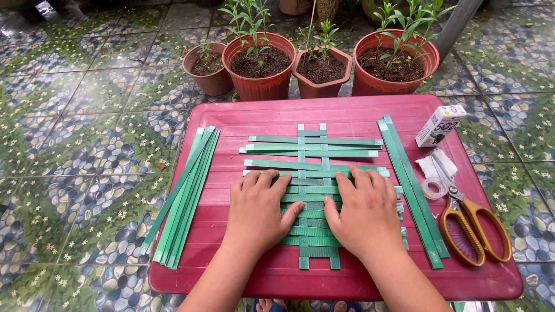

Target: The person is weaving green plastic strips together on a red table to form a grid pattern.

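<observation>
A partly woven mat of green plastic strips (pixel 312 167) lies on a low red table (pixel 347 112). Two vertical strips cross several horizontal ones. My left hand (pixel 257 208) lies flat on the left side of the weave, palm down, fingers slightly spread. My right hand (pixel 364 211) presses flat on the right side in the same way. Neither hand grips anything. The lower horizontal strips are partly hidden under both hands.
A bundle of loose green strips (pixel 185 196) lies at the table's left edge, another bundle (pixel 413 190) at the right. Orange-handled scissors (pixel 471 222), a tape roll (pixel 432 188), a white cloth (pixel 436 164) and a small box (pixel 440 124) sit far right. Several potted plants (pixel 260 63) stand behind on the tiled floor.
</observation>
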